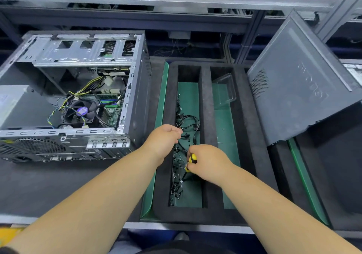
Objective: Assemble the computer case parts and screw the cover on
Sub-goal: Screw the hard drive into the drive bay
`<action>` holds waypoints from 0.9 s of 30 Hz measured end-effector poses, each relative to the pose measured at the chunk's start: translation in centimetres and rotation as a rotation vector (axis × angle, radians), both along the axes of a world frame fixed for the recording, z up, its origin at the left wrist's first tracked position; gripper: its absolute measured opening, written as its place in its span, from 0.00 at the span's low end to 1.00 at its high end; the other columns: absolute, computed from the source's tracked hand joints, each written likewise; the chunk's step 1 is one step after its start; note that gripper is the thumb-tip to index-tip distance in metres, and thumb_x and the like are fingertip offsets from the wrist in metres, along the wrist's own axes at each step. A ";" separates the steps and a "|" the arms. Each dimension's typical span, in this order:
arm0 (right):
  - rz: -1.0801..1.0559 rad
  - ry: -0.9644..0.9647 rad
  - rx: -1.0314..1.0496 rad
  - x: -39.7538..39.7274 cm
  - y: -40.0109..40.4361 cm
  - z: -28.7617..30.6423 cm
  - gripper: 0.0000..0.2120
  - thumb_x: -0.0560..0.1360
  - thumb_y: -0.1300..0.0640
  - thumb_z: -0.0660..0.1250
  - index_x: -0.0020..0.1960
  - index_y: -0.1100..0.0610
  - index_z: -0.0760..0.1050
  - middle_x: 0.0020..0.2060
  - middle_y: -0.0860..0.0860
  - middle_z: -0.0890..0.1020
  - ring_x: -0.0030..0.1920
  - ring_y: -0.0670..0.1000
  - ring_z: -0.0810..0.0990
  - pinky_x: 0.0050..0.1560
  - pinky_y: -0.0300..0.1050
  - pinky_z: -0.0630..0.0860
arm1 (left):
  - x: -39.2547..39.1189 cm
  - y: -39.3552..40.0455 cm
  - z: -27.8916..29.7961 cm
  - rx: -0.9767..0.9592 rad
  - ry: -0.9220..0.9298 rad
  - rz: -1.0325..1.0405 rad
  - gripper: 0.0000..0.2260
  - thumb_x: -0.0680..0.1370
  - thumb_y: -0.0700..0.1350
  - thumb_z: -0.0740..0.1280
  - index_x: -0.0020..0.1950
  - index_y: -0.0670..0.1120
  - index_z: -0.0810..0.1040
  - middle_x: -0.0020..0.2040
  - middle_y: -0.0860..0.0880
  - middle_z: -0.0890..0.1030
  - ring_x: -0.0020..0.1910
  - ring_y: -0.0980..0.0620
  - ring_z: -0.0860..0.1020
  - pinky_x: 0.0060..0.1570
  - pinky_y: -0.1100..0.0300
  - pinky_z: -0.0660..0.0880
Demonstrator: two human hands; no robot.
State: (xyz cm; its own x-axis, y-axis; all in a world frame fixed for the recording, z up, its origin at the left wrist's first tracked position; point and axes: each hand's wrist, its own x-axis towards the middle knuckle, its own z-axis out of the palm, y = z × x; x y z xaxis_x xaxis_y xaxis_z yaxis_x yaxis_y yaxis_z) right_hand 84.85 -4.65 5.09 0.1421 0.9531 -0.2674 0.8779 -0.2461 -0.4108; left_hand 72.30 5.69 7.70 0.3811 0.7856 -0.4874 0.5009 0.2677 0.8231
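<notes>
Head view, and both hands are down in the foam tray point(205, 214), over its left compartment where loose screws point(177, 177) and a tangle of black cables point(188, 122) lie. The right hand point(207, 163) grips a yellow-and-black screwdriver point(192, 160), fingers curled round the handle, tip down among the screws. The left hand point(164, 140) has its fingers curled in a pinch at the cables; whether it holds a screw, I cannot tell. Best play here, I'd say: pick one screw cleanly, keep the driver upright, don't drag cable out with it. The computer case point(74, 97) lies open at the worktop's left edge, fan and wiring exposed. Its grey side cover point(299, 77) leans tilted at the right edge, well apart from it.
</notes>
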 end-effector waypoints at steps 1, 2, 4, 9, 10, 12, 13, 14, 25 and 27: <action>-0.003 0.006 -0.006 0.0 0.0 0.0 0.08 0.75 0.47 0.67 0.52 0.47 0.75 0.46 0.47 0.79 0.47 0.51 0.76 0.42 0.45 0.72 | -0.1 0.0 0.0 0.001 0.004 -0.001 0.09 0.77 0.40 0.63 0.49 0.52 0.80 0.51 0.48 0.81 0.51 0.53 0.77 0.55 0.56 0.74; -0.006 0.010 -0.010 -0.1 -0.1 0.1 0.08 0.75 0.47 0.67 0.52 0.47 0.75 0.46 0.47 0.79 0.47 0.51 0.76 0.43 0.45 0.73 | -0.1 0.0 0.1 0.002 0.007 0.000 0.09 0.77 0.40 0.63 0.49 0.52 0.80 0.51 0.48 0.81 0.51 0.52 0.77 0.56 0.56 0.74; -0.016 0.020 -0.012 0.0 -0.1 0.3 0.08 0.75 0.47 0.67 0.52 0.47 0.75 0.46 0.46 0.79 0.47 0.51 0.76 0.44 0.46 0.74 | -0.1 0.0 0.2 -0.005 0.012 0.005 0.09 0.77 0.40 0.63 0.49 0.51 0.80 0.52 0.47 0.81 0.51 0.52 0.77 0.59 0.54 0.74; -0.062 0.044 0.020 1.0 -0.1 1.9 0.06 0.75 0.47 0.67 0.50 0.47 0.76 0.44 0.45 0.79 0.46 0.50 0.76 0.43 0.45 0.74 | 0.0 -0.1 0.5 -0.025 0.016 0.016 0.09 0.78 0.39 0.62 0.51 0.49 0.80 0.51 0.47 0.81 0.51 0.52 0.77 0.61 0.53 0.73; -0.079 0.050 0.036 1.3 -0.1 2.5 0.05 0.75 0.48 0.68 0.49 0.47 0.76 0.43 0.44 0.78 0.45 0.49 0.76 0.42 0.45 0.73 | 0.1 -0.1 0.5 -0.028 0.017 0.016 0.09 0.78 0.39 0.62 0.51 0.48 0.80 0.51 0.47 0.81 0.50 0.52 0.77 0.60 0.53 0.73; -0.126 0.070 0.079 2.1 -0.1 3.8 0.04 0.75 0.48 0.68 0.47 0.46 0.75 0.39 0.43 0.77 0.42 0.47 0.75 0.38 0.43 0.70 | 0.2 -0.2 0.7 -0.033 0.014 0.017 0.09 0.79 0.39 0.61 0.51 0.48 0.80 0.51 0.48 0.81 0.49 0.53 0.77 0.59 0.55 0.73; -0.155 0.082 0.104 2.6 -0.1 4.6 0.04 0.75 0.48 0.68 0.46 0.46 0.75 0.37 0.42 0.76 0.39 0.45 0.74 0.36 0.43 0.69 | 0.3 -0.2 0.8 -0.036 0.008 0.020 0.09 0.79 0.39 0.61 0.51 0.48 0.79 0.50 0.48 0.81 0.48 0.53 0.77 0.58 0.55 0.73; -0.187 0.100 0.132 3.1 -0.2 5.5 0.03 0.74 0.48 0.69 0.45 0.45 0.75 0.36 0.42 0.76 0.37 0.43 0.74 0.34 0.42 0.68 | 0.4 -0.2 0.9 -0.038 0.001 0.024 0.08 0.79 0.39 0.61 0.51 0.47 0.79 0.49 0.48 0.81 0.48 0.53 0.77 0.57 0.56 0.73; -0.478 0.445 0.556 6.9 -2.3 14.1 0.04 0.74 0.50 0.69 0.41 0.45 0.78 0.27 0.41 0.72 0.26 0.43 0.65 0.24 0.33 0.62 | 3.2 -0.5 5.2 -0.321 -0.235 0.207 0.08 0.82 0.42 0.61 0.56 0.41 0.77 0.48 0.42 0.83 0.41 0.49 0.80 0.42 0.59 0.79; -0.489 0.475 0.603 7.0 -2.6 15.2 0.05 0.74 0.51 0.69 0.39 0.46 0.78 0.26 0.41 0.70 0.25 0.44 0.64 0.23 0.33 0.62 | 3.4 -0.5 6.2 -0.396 -0.368 0.226 0.09 0.82 0.44 0.62 0.55 0.41 0.78 0.47 0.41 0.84 0.42 0.49 0.82 0.42 0.59 0.78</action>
State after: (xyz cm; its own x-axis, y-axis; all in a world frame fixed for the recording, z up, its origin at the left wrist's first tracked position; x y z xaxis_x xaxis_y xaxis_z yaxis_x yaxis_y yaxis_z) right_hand 91.87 -7.26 20.26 0.5698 0.8124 0.1235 0.4375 -0.1727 -0.8825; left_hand 75.72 5.16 13.87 0.4250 0.6520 -0.6280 0.0958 0.6574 0.7474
